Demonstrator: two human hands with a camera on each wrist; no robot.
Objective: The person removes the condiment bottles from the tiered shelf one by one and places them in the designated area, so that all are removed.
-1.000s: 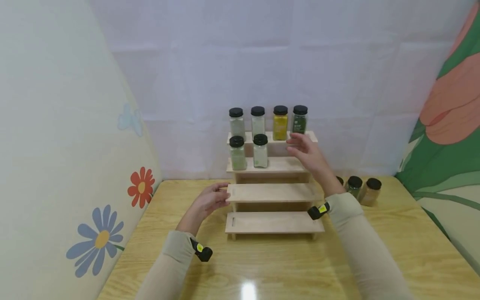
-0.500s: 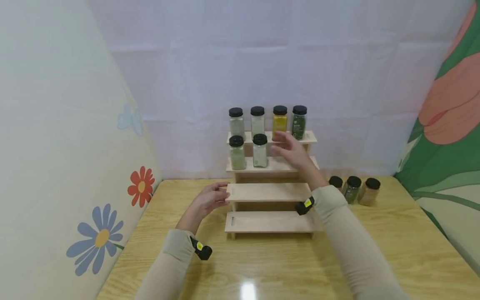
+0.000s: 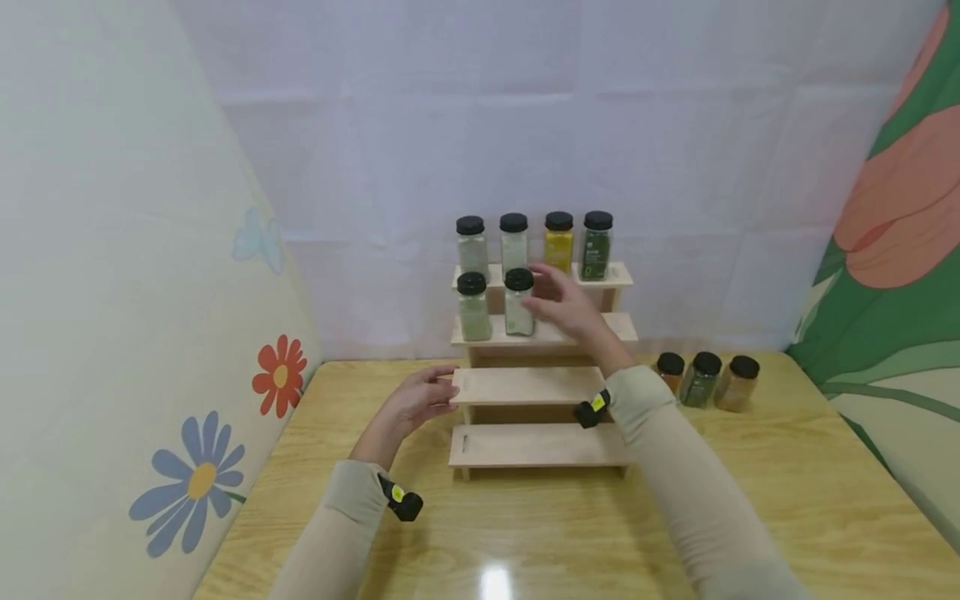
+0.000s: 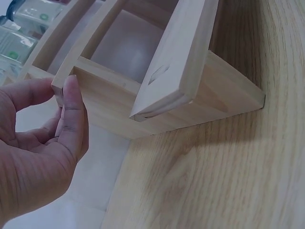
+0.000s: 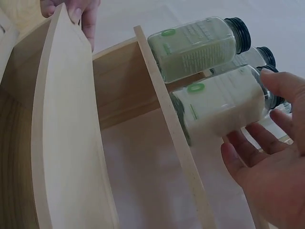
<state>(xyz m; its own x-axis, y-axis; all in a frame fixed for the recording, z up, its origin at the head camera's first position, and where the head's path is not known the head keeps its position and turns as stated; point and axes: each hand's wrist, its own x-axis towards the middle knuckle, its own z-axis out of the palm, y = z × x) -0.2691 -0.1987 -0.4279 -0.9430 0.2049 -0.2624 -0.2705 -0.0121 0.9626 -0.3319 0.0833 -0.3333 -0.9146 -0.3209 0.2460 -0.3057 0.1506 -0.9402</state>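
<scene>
A tiered wooden rack (image 3: 540,447) stands on the table. My left hand (image 3: 412,404) pinches the left end of its second-lowest shelf (image 3: 532,385) between thumb and fingers. On the shelf above, my right hand (image 3: 573,312) is around the right side of a jar of white contents with a black lid (image 3: 517,314). In the right wrist view its thumb overlaps the jar's lid end, while the other fingers are spread loosely below the glass (image 5: 224,102). A jar with pale green contents (image 3: 474,317) stands to the left on that same shelf.
On the top shelf stand several jars, among them a yellow one (image 3: 558,250) and a dark green one (image 3: 596,250). Three more black-lidded jars, including a brown one (image 3: 737,387), stand on the table right of the rack. A white cloth (image 3: 375,167) hangs behind.
My right hand has moved left along the upper shelves, from below the dark green jar to the white jar. The left hand has stayed on the shelf end.
</scene>
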